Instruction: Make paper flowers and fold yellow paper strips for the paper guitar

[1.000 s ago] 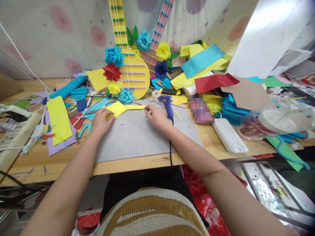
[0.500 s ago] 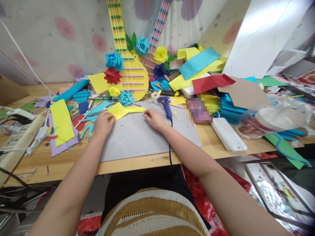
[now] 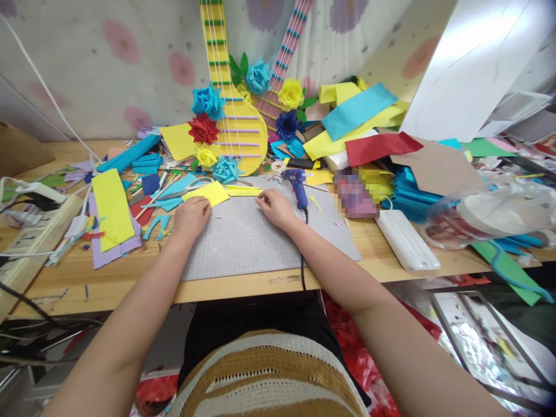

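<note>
My left hand (image 3: 192, 216) is closed at the near edge of a yellow paper piece (image 3: 214, 193), its fingertips pressed on it. The piece lies at the back left of a grey cutting mat (image 3: 243, 237). To its right runs a narrow yellow paper strip (image 3: 243, 190). My right hand (image 3: 276, 208) has its thumb and fingers curled together at the strip's right end; the exact hold is small to see. A blue glue gun (image 3: 297, 188) lies just right of this hand. Scissors (image 3: 197, 183) rest behind the yellow piece, partly covered.
A yellow paper guitar (image 3: 248, 130) with paper flowers leans at the back. Paper scraps and a red sheet (image 3: 383, 149) pile up right. A white power bank-like box (image 3: 408, 238) lies by the front edge. A power strip (image 3: 41, 243) stands left. The glue gun's cord (image 3: 303, 260) crosses the mat.
The view has shifted slightly. My left hand has moved a little right along the yellow piece, and more of the paper shows left of it. My right hand stays at the strip's end.
</note>
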A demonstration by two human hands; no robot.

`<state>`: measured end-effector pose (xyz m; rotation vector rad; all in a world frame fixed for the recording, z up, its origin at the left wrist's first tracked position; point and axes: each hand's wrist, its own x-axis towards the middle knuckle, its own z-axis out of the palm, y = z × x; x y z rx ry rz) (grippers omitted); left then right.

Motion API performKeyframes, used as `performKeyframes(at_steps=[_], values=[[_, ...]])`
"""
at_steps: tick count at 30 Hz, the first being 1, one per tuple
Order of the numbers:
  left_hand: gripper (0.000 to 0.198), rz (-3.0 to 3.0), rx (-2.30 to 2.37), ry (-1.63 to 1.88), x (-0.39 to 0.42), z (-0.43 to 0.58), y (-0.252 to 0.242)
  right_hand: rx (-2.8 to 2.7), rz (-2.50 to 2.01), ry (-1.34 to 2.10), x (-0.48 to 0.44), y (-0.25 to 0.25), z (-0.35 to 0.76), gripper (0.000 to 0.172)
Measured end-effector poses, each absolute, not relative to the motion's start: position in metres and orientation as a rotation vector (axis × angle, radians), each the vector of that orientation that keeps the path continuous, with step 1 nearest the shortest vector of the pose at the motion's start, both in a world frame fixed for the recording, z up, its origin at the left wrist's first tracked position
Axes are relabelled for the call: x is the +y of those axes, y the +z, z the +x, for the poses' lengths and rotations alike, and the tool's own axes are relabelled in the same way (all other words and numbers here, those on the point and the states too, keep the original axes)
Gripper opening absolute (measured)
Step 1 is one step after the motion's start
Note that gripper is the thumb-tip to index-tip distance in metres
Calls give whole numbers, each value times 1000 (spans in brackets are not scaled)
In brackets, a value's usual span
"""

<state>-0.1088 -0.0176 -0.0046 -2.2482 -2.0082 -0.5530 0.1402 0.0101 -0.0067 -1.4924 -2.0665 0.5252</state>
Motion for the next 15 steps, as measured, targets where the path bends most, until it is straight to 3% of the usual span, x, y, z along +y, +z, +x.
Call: performKeyframes(at_steps=[15], values=[[31, -2190, -2052, -437, -29, -111, -4, -2008, -1404, 490, 12, -7, 138, 19]])
